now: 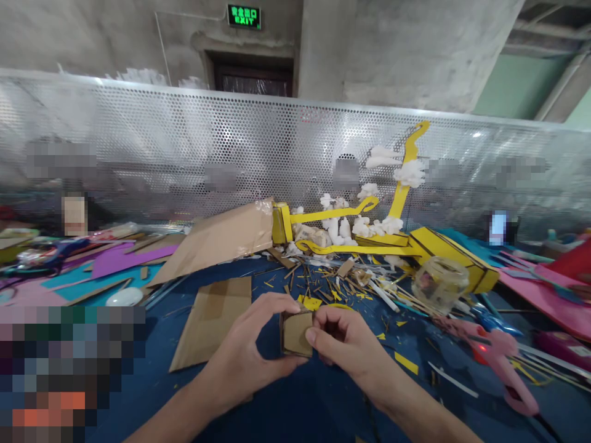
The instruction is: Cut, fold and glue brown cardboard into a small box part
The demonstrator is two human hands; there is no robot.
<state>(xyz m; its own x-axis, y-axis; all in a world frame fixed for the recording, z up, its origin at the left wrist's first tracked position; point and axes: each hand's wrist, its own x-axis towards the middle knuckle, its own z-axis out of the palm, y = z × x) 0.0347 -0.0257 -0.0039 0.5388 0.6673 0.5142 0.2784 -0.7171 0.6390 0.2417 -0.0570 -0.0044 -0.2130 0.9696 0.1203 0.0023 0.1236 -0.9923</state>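
A small brown cardboard box (297,335) is held up between my two hands over the dark blue table. My left hand (249,344) grips it from the left, fingers along the top and thumb under the lower edge. On its right side, my right hand (348,341) pinches the edge between thumb and curled fingers. Past the box lie small yellow pieces (310,302) and thin cardboard scraps. A flat cardboard sheet (212,320) rests on the table to the left of my hands.
A pink glue gun (508,363) with a red light lies at right, near a clear jar (440,283). Yellow cardboard shapes (452,255) with white tufts stand behind. A larger cardboard panel (221,237) leans at back left. A perforated metal screen (277,147) closes off the far side.
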